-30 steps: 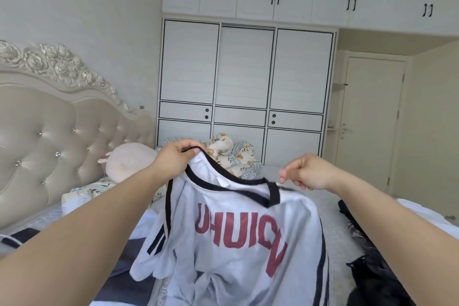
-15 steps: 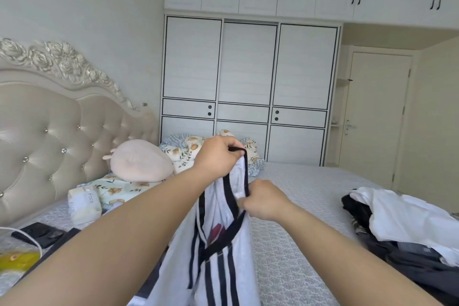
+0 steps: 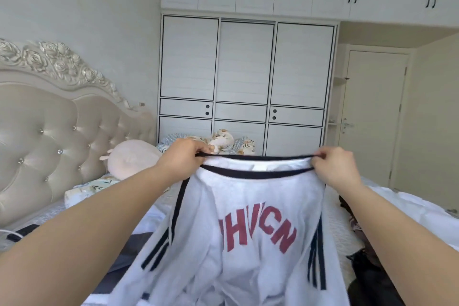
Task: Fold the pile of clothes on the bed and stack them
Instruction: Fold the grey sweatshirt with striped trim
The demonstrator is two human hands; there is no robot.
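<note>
Your left hand [image 3: 182, 160] and right hand [image 3: 334, 170] each pinch one end of the white jersey's [image 3: 248, 226] dark neckline, fingers curled round the trim. Half a second ago your hands were close together with the jersey bunched edge-on; now they're spread wide, red lettering facing you. It hangs above the bed [image 3: 334, 221], probably ready to lay flat. Unfolded clothes [image 3: 367, 266] wait at right.
</note>
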